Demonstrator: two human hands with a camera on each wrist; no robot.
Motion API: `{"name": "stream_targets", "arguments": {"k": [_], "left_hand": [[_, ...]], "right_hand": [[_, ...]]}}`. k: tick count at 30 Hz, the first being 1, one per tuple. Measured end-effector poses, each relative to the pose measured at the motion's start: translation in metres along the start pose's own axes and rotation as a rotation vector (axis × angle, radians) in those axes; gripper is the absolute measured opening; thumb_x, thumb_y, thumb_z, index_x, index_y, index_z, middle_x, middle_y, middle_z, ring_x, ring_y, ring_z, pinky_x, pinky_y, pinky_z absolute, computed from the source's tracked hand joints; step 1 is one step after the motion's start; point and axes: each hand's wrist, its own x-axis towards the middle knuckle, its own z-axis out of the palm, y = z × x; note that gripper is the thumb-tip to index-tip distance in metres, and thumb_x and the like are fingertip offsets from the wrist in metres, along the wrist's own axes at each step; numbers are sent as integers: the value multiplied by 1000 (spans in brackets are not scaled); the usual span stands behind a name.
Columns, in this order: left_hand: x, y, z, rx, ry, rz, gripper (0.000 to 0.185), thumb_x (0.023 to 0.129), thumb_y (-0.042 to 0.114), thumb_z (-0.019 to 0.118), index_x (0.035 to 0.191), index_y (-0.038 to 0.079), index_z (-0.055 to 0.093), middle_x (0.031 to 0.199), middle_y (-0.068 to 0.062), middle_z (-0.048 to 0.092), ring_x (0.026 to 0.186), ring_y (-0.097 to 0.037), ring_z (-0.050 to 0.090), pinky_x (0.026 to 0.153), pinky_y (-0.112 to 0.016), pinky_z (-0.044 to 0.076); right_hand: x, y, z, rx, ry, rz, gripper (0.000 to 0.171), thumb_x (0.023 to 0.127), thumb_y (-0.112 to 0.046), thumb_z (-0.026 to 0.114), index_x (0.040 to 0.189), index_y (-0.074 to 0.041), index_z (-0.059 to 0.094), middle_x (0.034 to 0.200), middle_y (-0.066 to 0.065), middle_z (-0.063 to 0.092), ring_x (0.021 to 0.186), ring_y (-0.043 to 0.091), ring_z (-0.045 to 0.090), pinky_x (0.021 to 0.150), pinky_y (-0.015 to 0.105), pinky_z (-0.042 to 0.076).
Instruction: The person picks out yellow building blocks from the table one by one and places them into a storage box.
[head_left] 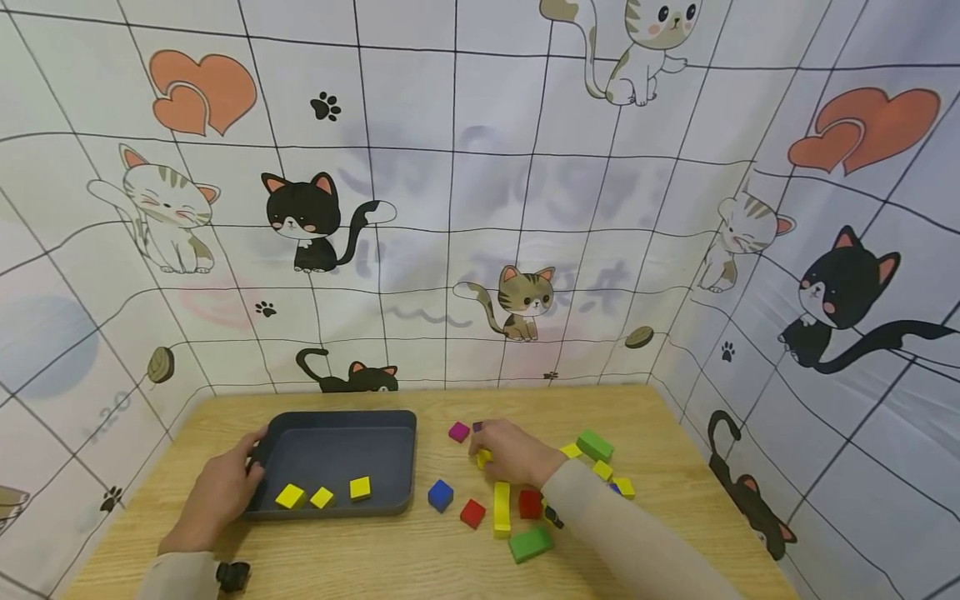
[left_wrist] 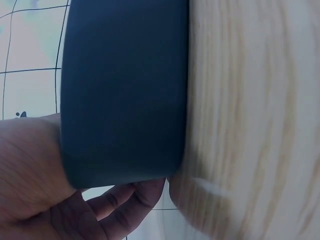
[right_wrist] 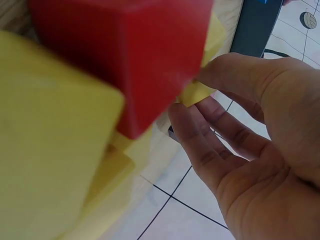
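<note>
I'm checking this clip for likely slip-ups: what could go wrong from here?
The yellow block pinched in the right hand might slip out. That hand could also nudge the nearby red block. If the left hand jolts the tray, the three yellow blocks inside might slide.

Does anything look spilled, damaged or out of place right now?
Nothing stands out. The dark grey rectangular tray holds three yellow cubes; loose red, blue, green and yellow blocks lie at mixed angles across the light wooden table, and no damage shows.
</note>
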Motion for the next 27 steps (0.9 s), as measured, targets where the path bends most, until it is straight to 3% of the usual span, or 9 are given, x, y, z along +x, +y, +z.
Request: {"name": "stream_targets", "arguments": {"k": [17,27], "left_hand": [[1,-1,1,15,20,23,64,107,0,64,167,-10,45,141,-46,69,78,-26,56,70,-41,43],[0,-1,0,20,6,3,65,107,1,63,168,-11,44,144,-47,67,80,-28,57,72,-42,45]], "right_hand": [[1,1,7,-4,25,8,26,101,-7,89,126,-13,88,128,2,83,120,21,76,110,37,66],[2,-5,6,-15,33,-9,29,102,-8,89,131,-12,87,131,3,83,123,21,77,109,35,66]]}}
